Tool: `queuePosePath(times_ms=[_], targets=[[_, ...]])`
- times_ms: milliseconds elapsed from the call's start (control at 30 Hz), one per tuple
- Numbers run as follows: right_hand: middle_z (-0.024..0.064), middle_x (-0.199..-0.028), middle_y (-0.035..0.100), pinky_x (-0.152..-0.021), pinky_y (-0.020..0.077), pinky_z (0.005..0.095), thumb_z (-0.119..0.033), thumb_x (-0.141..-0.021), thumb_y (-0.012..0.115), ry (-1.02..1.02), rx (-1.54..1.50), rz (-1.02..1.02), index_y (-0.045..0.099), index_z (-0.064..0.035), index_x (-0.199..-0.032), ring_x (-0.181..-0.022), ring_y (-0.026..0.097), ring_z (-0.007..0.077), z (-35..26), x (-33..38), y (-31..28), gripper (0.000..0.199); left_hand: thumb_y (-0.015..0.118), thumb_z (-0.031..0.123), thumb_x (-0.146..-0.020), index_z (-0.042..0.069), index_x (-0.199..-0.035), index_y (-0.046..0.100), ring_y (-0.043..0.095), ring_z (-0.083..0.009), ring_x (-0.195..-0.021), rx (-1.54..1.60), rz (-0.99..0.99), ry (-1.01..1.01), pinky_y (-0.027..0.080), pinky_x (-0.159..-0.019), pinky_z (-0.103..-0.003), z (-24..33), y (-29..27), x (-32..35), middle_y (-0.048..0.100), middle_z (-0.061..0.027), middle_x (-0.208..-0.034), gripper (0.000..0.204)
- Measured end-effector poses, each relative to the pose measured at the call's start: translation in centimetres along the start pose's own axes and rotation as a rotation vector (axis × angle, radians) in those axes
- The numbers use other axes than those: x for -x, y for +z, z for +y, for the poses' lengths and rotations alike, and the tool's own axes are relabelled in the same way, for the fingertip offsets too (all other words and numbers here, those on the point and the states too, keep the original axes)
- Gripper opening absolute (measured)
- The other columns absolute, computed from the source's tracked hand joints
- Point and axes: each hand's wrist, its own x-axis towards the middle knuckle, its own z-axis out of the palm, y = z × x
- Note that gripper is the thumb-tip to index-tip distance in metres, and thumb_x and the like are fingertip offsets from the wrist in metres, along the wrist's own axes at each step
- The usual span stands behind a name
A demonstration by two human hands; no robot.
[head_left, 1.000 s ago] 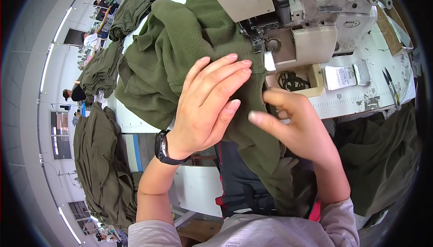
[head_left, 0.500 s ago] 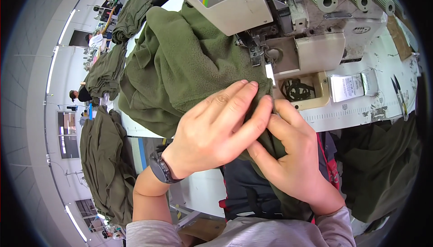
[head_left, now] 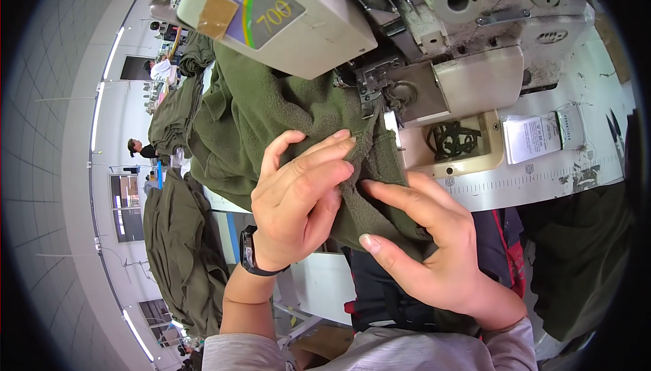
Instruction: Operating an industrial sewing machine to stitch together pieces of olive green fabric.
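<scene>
A green fleece garment (head_left: 285, 93) lies bunched on the sewing table, its edge under the presser foot (head_left: 369, 93) of a sewing machine (head_left: 478, 79). My left hand (head_left: 302, 198), with a dark watch at the wrist, pinches a fold of the fleece beside the seam just in front of the foot. To its right, my right hand (head_left: 430, 242) has thumb and forefinger spread apart. The forefinger rests on the folded fleece edge, and the thumb stands off the cloth. Part of the right hand's other fingers is hidden by the forefinger and cloth.
A cream tray (head_left: 491, 154) beside the machine holds dark cord. White labels (head_left: 532, 137) and thread snips (head_left: 616, 134) lie to the right. Piles of green cloth (head_left: 180, 242) stand at left, and more cloth (head_left: 576, 256) hangs at right. People work in the far background.
My hands have come apart from their overlapped position. The left has moved left with fleece pinched, and the right's thumb and forefinger have spread. The view has shifted, bringing the machine closer.
</scene>
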Motion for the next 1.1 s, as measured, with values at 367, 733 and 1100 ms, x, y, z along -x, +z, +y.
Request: queuePosePath(times_ms=[367, 733, 1100], targets=[[0.0155, -0.105, 0.061, -0.084, 0.0471, 0.0305, -0.017, -0.067, 0.083, -0.01, 0.016, -0.087, 0.068, 0.0033, -0.109, -0.095, 0.061, 0.0238, -0.2, -1.6, -2.7, 0.05, 0.062, -0.007, -0.074, 0.006, -0.105, 0.059, 0.066, -0.0319, -0.109, -0.079, -0.008, 0.02, 0.036, -0.1, -0.048, 0.2, 0.3, 0.0, 0.067, -0.014, -0.112, 0.034], [0.015, -0.109, 0.059, -0.085, 0.0466, 0.0301, -0.018, -0.064, 0.085, -0.002, -0.004, -0.016, 0.068, 0.0038, -0.11, -0.097, 0.059, 0.0225, -0.6, 0.0, -2.0, 0.054, 0.064, -0.008, -0.07, 0.007, -0.1, 0.062, 0.065, -0.031, -0.112, -0.011, -0.021, -0.025, 0.033, -0.104, -0.052, 0.2, 0.0, -0.3, 0.069, -0.0125, -0.111, 0.034], [0.0106, -0.103, 0.06, -0.066, 0.0454, 0.0243, -0.017, -0.063, 0.087, 0.017, 0.028, -0.031, 0.07, 0.0014, -0.106, -0.078, 0.056, 0.0143, -0.5, -0.5, -1.5, 0.049, 0.065, -0.008, -0.07, 0.006, -0.097, 0.063, 0.065, -0.03, -0.111, -0.14, -0.041, 0.001, 0.033, -0.104, -0.053, 0.8, 0.2, -0.5, 0.069, -0.0112, -0.111, 0.031]])
